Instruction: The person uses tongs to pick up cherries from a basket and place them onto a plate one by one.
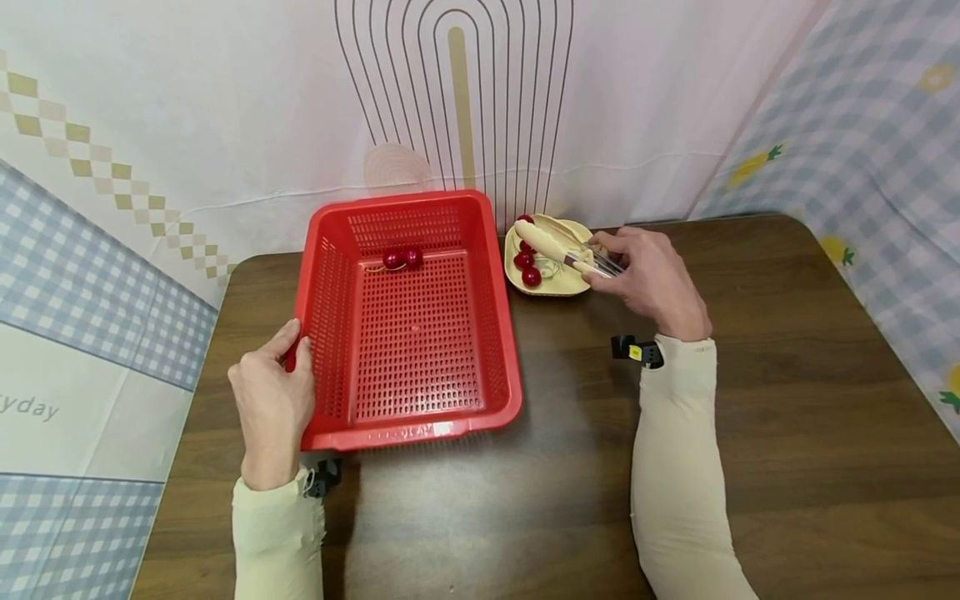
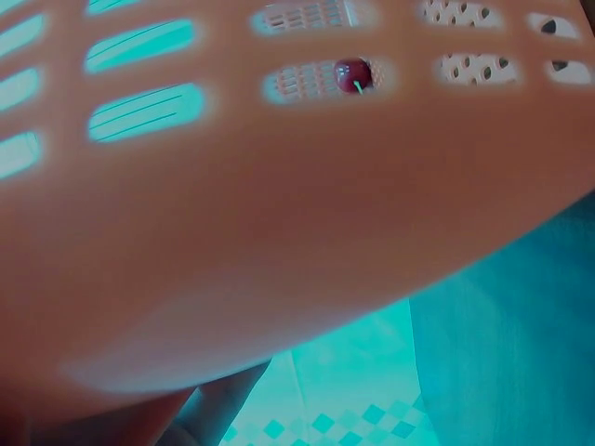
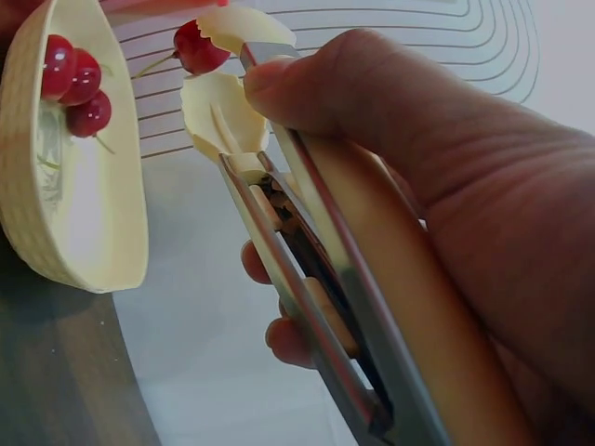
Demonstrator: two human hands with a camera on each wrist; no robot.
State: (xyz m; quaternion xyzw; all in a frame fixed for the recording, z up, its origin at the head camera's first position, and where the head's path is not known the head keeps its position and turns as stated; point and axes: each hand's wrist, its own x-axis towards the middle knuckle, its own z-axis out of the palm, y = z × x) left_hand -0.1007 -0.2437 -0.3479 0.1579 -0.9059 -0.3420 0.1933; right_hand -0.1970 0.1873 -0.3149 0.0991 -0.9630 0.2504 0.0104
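My left hand [image 1: 272, 396] grips the left rim of a red plastic basket [image 1: 512, 367], thumb over the edge. Inside the basket, near its back wall, lie two dark red cherries [image 1: 413, 257]; one cherry [image 2: 351, 76] shows through the slots in the left wrist view. My right hand [image 1: 654, 273] holds cream-tipped metal tongs [image 1: 546, 242] over a pale yellow dish [image 1: 558, 289]. Several cherries [image 1: 531, 276] sit along the dish's left side. In the right wrist view, a stemmed cherry [image 3: 199, 48] is right at the tips of the tongs, partly hidden by the upper one.
The dish stands close against the basket's right side, near the back edge of the brown wooden table [image 1: 795, 400]. A patterned cloth [image 1: 622, 100] hangs behind the table, and checked cloth [image 1: 885, 167] borders the right side.
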